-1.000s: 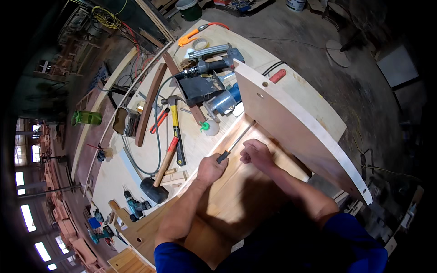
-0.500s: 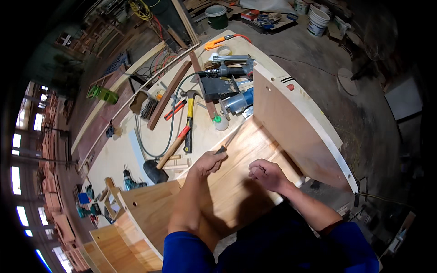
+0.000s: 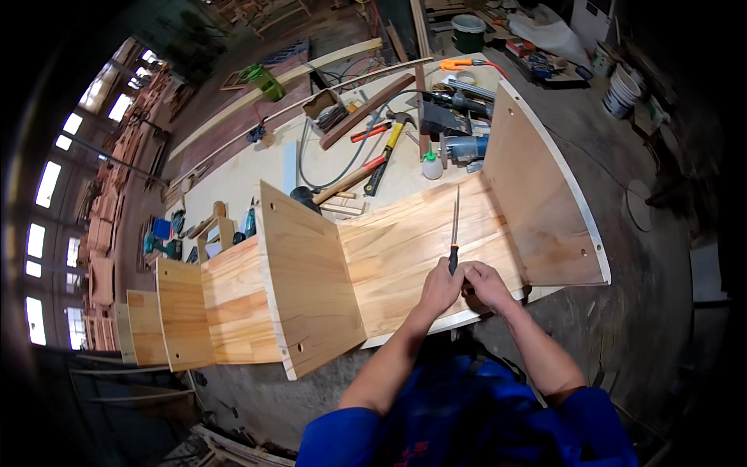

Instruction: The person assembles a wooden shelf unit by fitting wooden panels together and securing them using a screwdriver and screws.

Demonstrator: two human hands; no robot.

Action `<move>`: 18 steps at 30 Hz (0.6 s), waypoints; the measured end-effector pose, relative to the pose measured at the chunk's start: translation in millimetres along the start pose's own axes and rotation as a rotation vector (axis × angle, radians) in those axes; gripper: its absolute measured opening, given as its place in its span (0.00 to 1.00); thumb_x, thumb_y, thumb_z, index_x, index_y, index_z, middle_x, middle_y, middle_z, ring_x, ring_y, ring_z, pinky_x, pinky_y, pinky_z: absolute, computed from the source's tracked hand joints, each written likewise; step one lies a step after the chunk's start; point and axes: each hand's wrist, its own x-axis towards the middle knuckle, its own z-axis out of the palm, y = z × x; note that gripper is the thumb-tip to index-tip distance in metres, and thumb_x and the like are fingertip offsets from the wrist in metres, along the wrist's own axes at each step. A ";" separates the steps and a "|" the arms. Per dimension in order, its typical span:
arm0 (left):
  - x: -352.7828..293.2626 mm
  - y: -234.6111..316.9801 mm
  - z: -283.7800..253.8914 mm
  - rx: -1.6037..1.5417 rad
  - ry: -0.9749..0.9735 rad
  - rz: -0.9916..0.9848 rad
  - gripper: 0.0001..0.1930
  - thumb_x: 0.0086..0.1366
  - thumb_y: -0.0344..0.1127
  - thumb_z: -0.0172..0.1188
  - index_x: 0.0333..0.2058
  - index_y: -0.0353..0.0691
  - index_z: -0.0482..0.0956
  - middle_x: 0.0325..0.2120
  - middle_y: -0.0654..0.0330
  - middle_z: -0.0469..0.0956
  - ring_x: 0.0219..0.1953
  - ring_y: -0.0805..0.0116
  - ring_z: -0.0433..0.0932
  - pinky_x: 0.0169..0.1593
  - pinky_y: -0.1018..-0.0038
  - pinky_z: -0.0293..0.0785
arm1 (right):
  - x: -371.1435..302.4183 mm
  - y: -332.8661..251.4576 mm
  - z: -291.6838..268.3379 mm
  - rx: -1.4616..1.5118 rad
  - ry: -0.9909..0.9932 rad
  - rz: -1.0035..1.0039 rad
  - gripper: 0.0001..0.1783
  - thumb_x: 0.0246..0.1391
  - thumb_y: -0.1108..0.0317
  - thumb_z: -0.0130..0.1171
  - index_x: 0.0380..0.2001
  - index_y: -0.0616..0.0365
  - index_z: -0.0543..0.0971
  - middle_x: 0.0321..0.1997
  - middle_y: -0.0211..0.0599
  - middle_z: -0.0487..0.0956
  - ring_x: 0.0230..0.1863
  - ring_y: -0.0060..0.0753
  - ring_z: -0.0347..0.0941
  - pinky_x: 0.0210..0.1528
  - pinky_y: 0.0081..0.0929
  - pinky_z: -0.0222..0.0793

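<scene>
Screwdriver (image 3: 454, 233): gripped at its dark handle by my left hand (image 3: 440, 286) and right hand (image 3: 485, 284), shaft pointing away over the wooden panel (image 3: 412, 249); hammer (image 3: 389, 144) lies beyond on the worktop (image 3: 249, 175).

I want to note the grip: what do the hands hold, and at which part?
Both the left hand and right hand hold a screwdriver by its black handle; the shaft points away.

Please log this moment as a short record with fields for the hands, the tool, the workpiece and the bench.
left hand: left hand grips the handle of the screwdriver
right hand: right hand closed beside it on the same handle
tool: shaft points away from the person
workpiece: wooden board lying flat between two upright panels
bench: hammer, glue bottle, power tool
</scene>
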 end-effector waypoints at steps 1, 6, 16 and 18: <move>-8.1 5.8 -8.7 0.091 -0.044 0.039 0.24 0.67 0.50 0.54 0.42 0.29 0.70 0.32 0.33 0.79 0.38 0.36 0.79 0.42 0.50 0.74 | 3.4 6.6 4.3 0.054 -0.039 -0.017 0.14 0.68 0.61 0.51 0.42 0.62 0.78 0.31 0.32 0.77 0.32 0.23 0.72 0.37 0.24 0.69; -40.3 -18.5 -39.8 0.234 -0.072 0.050 0.25 0.67 0.50 0.54 0.47 0.29 0.67 0.34 0.33 0.79 0.39 0.35 0.79 0.43 0.48 0.74 | 15.4 -5.7 52.9 -0.245 -0.075 -0.013 0.14 0.65 0.62 0.51 0.41 0.63 0.77 0.31 0.35 0.78 0.31 0.24 0.72 0.35 0.25 0.69; -18.7 -104.8 -54.5 -1.159 0.022 -0.281 0.14 0.72 0.36 0.49 0.24 0.43 0.66 0.19 0.66 0.63 0.20 0.78 0.63 0.21 0.80 0.57 | 178.3 -73.4 89.2 0.084 -0.141 0.220 0.11 0.66 0.64 0.46 0.30 0.58 0.68 0.21 0.34 0.71 0.15 0.28 0.67 0.15 0.28 0.64; -15.0 -103.3 -62.1 -1.197 0.104 -0.179 0.15 0.71 0.32 0.46 0.22 0.45 0.64 0.18 0.67 0.60 0.18 0.81 0.59 0.19 0.81 0.53 | 201.5 -97.2 103.2 0.039 -0.038 0.187 0.11 0.66 0.64 0.46 0.32 0.60 0.69 0.22 0.35 0.71 0.15 0.28 0.68 0.15 0.27 0.64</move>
